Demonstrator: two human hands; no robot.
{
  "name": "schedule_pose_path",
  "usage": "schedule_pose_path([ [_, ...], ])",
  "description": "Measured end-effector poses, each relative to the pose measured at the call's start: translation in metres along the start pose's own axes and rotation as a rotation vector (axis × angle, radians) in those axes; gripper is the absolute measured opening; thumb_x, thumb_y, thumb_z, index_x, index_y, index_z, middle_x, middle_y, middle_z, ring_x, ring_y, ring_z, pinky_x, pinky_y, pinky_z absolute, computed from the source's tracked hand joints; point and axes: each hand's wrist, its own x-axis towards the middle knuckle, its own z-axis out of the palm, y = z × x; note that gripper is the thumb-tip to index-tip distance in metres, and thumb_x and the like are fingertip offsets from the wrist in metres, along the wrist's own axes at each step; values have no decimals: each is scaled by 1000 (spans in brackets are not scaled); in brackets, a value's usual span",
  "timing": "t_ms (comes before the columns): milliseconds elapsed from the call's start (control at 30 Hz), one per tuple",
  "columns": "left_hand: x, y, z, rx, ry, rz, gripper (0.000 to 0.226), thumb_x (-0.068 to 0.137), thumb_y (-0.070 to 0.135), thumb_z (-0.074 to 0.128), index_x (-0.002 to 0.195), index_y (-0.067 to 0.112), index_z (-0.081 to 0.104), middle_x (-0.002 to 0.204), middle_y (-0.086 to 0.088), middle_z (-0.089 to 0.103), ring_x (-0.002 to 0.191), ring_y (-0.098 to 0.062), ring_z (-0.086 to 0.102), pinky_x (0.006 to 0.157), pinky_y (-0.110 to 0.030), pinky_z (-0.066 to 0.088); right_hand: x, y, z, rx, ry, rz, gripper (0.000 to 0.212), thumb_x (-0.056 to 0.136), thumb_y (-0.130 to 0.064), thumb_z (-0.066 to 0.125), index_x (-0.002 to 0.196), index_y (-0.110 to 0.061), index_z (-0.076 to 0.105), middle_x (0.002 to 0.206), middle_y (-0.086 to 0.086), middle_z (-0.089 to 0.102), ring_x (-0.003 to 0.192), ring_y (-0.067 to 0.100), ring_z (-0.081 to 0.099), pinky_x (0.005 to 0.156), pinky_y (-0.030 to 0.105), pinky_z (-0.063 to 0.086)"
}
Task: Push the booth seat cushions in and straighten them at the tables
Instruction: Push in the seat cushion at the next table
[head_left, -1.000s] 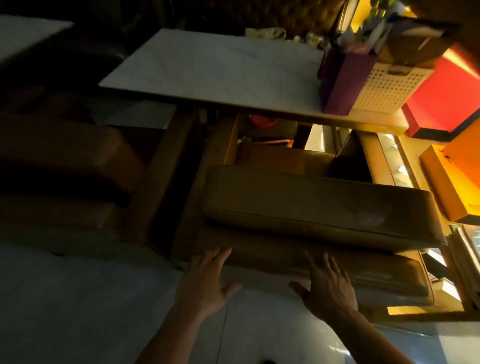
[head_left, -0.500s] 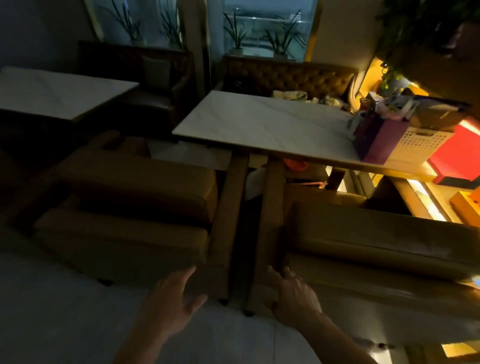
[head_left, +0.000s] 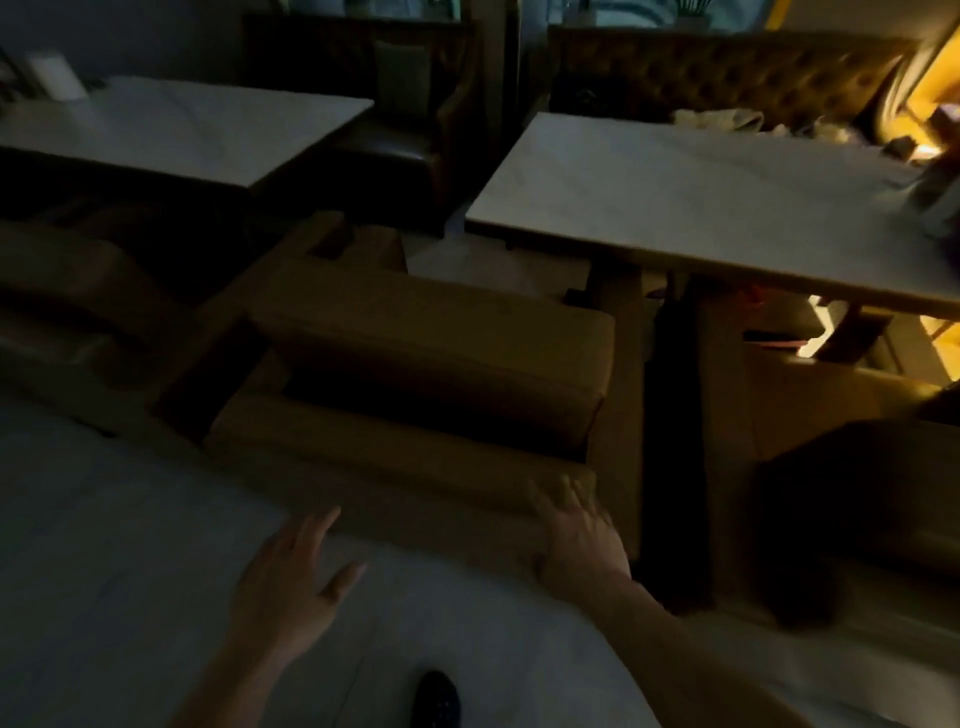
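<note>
Dimly, right hand (head_left: 579, 540) gripping tan seat cushion (head_left: 395, 467) corner, left hand (head_left: 288, 587) open.

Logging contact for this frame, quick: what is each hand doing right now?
Left hand: open, fingers spread, holding nothing, just short of the seat cushion.
Right hand: fingers laid over the cushion's right corner; a closed grip cannot be told.

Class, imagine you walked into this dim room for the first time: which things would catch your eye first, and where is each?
Probably the warm yellow glow at the far right edge, the brightest patch in the dark room. Next, the two pale marble-look tabletops: the left table and the right table. Nearest, the right hand rests on the corner of the tan padded booth seat cushion while the left hand hovers open beside it.
</note>
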Motion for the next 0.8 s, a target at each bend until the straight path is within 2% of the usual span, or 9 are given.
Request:
schedule_pose_path([
  [100, 72, -26, -2, 30, -8, 24, 80, 82, 65, 59, 148, 24, 42, 144, -13, 51, 130, -37, 47, 101, -49, 42, 64, -18, 11, -52, 19, 26, 97, 85, -63, 56, 155, -37, -6, 165, 13, -5, 151, 33, -9, 121, 51, 1],
  [167, 124, -44, -1, 61, -16, 90, 85, 79, 63, 65, 151, 29, 34, 155, -12, 38, 141, -35, 34, 107, -53, 36, 94, -23, 19, -56, -28, 76, 104, 80, -72, 54, 153, -39, -13, 165, 13, -5, 150, 35, -11, 120, 57, -2],
  [267, 189, -59, 0, 119, -35, 149, 94, 77, 70, 64, 155, 40, 18, 164, -11, 16, 149, -34, 10, 116, -55, 15, 115, -21, 31, -94, -28, 141, 106, 74, -83, 47, 151, -42, -13, 164, 13, 7, 151, 35, 1, 118, 62, 4],
  [333, 213, -66, 4, 169, -131, 147, 96, 77, 76, 57, 154, 46, 8, 165, -7, 6, 150, -33, 0, 118, -52, 6, 115, -18, 39, -121, 36, 125, 102, 73, -86, 39, 152, -43, -9, 161, 12, 19, 149, 34, 12, 117, 62, 9],
  [400, 221, -71, 15, 148, -203, 146, 93, 77, 75, 57, 153, 47, 11, 165, -8, 6, 150, -36, 0, 120, -53, 9, 110, -17, 45, -128, 105, 97, 100, 75, -87, 36, 154, -41, -4, 159, 13, 28, 147, 35, 20, 117, 63, 13],
  [467, 220, -74, 23, 106, -174, 166, 90, 78, 72, 59, 153, 44, 18, 164, -12, 14, 149, -41, 4, 119, -54, 14, 110, -18, 49, -119, 133, 105, 99, 76, -85, 39, 155, -39, 0, 157, 13, 31, 146, 35, 24, 117, 64, 12],
  [533, 218, -78, 26, 125, -153, 185, 87, 78, 71, 60, 152, 42, 23, 162, -15, 19, 147, -43, 9, 118, -54, 17, 111, -21, 51, -114, 124, 122, 100, 76, -84, 43, 155, -39, 1, 156, 13, 31, 146, 35, 22, 118, 64, 10],
  [633, 214, -79, 21, 150, -124, 225, 85, 77, 70, 62, 150, 39, 32, 158, -16, 29, 142, -46, 20, 112, -57, 29, 104, -28, 51, -105, 106, 143, 102, 76, -82, 47, 155, -38, 0, 157, 12, 30, 146, 34, 22, 119, 62, 9],
  [800, 199, -98, 11, 179, -139, 281, 84, 74, 72, 62, 148, 41, 37, 154, -15, 35, 137, -46, 28, 102, -61, 39, 76, -55, 69, -96, 107, 200, 104, 73, -85, 46, 155, -38, 2, 157, 13, 30, 146, 35, 24, 119, 62, 11],
])
